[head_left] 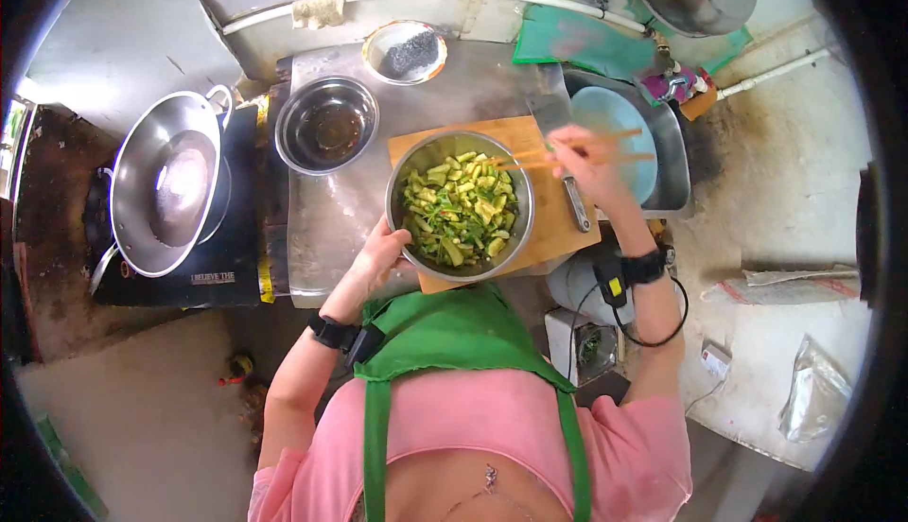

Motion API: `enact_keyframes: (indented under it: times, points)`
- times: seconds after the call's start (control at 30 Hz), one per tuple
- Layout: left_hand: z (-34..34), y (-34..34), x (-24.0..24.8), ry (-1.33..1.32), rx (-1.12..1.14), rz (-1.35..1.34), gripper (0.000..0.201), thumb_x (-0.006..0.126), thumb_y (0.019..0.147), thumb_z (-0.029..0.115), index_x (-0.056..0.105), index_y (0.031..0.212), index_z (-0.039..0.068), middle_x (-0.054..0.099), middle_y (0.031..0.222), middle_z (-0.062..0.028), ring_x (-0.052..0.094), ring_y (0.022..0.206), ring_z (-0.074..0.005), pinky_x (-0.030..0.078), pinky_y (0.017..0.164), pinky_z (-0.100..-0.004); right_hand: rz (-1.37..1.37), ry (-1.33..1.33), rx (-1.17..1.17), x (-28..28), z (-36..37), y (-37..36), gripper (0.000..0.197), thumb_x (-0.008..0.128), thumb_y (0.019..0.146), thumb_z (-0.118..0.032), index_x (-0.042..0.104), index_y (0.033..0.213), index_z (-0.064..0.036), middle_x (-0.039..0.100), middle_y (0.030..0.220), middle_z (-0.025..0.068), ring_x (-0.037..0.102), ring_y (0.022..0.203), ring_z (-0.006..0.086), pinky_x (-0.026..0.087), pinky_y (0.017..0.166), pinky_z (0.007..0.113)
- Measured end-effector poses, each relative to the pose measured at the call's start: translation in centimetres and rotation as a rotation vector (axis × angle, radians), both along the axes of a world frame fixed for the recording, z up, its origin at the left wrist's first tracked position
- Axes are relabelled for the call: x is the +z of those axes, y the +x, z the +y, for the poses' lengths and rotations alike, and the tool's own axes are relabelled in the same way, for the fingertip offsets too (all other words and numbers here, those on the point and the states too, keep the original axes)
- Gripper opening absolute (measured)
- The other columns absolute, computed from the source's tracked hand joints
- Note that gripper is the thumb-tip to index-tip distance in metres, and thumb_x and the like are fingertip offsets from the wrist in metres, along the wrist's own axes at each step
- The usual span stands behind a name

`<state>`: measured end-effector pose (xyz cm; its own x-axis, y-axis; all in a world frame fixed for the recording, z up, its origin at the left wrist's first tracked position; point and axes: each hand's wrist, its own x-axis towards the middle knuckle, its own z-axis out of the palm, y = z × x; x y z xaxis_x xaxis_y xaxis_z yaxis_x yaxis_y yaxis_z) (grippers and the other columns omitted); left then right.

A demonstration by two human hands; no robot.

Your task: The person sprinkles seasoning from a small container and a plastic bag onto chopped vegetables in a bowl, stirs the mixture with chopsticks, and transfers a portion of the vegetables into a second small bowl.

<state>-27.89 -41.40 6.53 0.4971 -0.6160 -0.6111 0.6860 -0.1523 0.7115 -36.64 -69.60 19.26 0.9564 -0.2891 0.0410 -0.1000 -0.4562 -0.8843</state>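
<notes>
My left hand (381,250) grips the near left rim of a steel bowl (423,155), thumb over the edge. Chopped green vegetable pieces (459,205) with leafy bits and a few red specks fill much of it. In my right hand (588,161), smeared a little by motion, is a pair of wooden chopsticks (532,160). Their tips reach over the bowl's right rim, by the vegetables. Under the bowl lies a wooden cutting board (556,229). A knife (576,204) rests along its right side, its blade partly behind my right hand.
Left of the bowl is a steel basin (328,125) with dark liquid. Behind it stands a white bowl (405,52) holding dark grey stuff. A large wok (170,182) sits tilted on the stove at far left. A light blue basin (605,111) fills the sink (670,163) at right.
</notes>
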Motion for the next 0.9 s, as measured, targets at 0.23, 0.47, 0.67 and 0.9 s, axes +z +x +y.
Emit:
enact_keyframes:
  times: [0.23, 0.47, 0.67, 0.9]
  points:
    - [-0.5, -0.1, 1.2, 0.054, -0.031, -0.016, 0.051, 0.039, 0.080, -0.004, 0.033, 0.130, 0.008, 0.055, 0.109, -0.0138, 0.064, 0.080, -0.0230, 0.058, 0.054, -0.0324, -0.066, 0.011, -0.084, -5.5, 5.9, -1.5, 0.013, 0.053, 0.089, -0.014, 0.060, 0.086, -0.0038, 0.061, 0.073, 0.0028, 0.058, 0.060, 0.0103, 0.046, 0.053, 0.026]
    - [0.1, -0.6, 0.2, 0.037, 0.038, 0.005, 0.051, 0.040, 0.079, -0.004, 0.034, 0.129, 0.007, 0.055, 0.109, -0.0143, 0.063, 0.080, -0.0227, 0.058, 0.053, -0.0319, -0.062, 0.099, -0.065, -1.5, 1.9, 0.0, 0.012, 0.053, 0.088, -0.014, 0.057, 0.091, -0.0032, 0.060, 0.072, 0.0013, 0.056, 0.062, 0.0078, 0.045, 0.056, 0.024]
    - [-0.3, -0.9, 0.5, 0.029, 0.036, -0.024, 0.051, 0.041, 0.078, -0.005, 0.036, 0.127, 0.006, 0.055, 0.108, -0.0138, 0.063, 0.080, -0.0223, 0.058, 0.050, -0.0303, -0.040, 0.155, -0.055, -6.1, 4.1, -0.7, 0.016, 0.050, 0.091, -0.017, 0.056, 0.095, -0.0025, 0.060, 0.073, 0.0034, 0.056, 0.063, 0.0087, 0.046, 0.058, 0.022]
    - [-0.4, -1.2, 1.2, 0.057, 0.060, -0.012, 0.050, 0.042, 0.077, -0.005, 0.038, 0.126, 0.005, 0.055, 0.108, -0.0132, 0.063, 0.080, -0.0217, 0.057, 0.049, -0.0290, -0.023, 0.032, -0.125, -2.6, -1.3, -3.2, 0.015, 0.049, 0.091, -0.016, 0.054, 0.095, -0.0021, 0.061, 0.073, 0.0050, 0.057, 0.059, 0.0094, 0.046, 0.056, 0.023]
